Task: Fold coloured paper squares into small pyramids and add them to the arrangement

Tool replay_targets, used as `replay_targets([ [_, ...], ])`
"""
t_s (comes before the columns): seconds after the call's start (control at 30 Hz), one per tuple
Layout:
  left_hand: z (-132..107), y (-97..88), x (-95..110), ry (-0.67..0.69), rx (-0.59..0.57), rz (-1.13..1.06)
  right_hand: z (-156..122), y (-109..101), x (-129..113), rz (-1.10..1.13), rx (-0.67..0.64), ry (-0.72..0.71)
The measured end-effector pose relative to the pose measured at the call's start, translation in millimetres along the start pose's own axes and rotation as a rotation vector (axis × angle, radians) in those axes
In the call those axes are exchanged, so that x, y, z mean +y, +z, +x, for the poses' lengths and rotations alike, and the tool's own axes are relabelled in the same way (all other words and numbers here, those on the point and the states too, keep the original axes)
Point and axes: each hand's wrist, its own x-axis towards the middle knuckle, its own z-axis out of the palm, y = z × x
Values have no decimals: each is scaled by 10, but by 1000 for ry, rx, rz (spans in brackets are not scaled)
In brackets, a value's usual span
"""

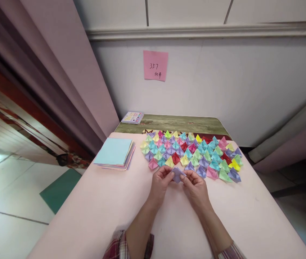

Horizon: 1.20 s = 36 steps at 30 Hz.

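Two forearms in plaid sleeves (120, 246) reached forward over the pale pink table (177, 230), slanting inward until the hands nearly met. The left hand (160, 181) and the right hand (197, 186) had their fingers curled and thumbs on top, and the grip of each was closed in a pinch on the same thing: one folded purple paper (178, 175), held between them at the near edge of the spread of folded pieces. Beyond it lay those folded paper pieces (197, 154), dozens in many colours, too crowded to count exactly. To their left sat one stack of square paper (114, 151), light blue uppermost, its sheets uncountable. Farther off were one printed packet (133, 117) and, on the wall (223, 79), one pink note (155, 65).
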Motion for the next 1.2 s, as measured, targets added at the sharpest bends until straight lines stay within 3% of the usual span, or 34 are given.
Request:
replay_targets([
  [0.33, 2, -8, -20, -60, 59, 42, 5, -53, 97, -7, 40, 129],
  [0.67, 26, -72, -71, -57, -112, 137, -21, -57, 31, -176, -1, 44],
  [0.83, 15, -49, -51, -177, -81, 73, -27, -61, 18, -189, 28, 11],
  [1.07, 4, -54, -41, -83, -142, 213, -29, -55, 11, -137, -44, 53],
  [1.2, -36, -10, -50, -152, -155, 117, -38, -61, -23, -184, 40, -18],
])
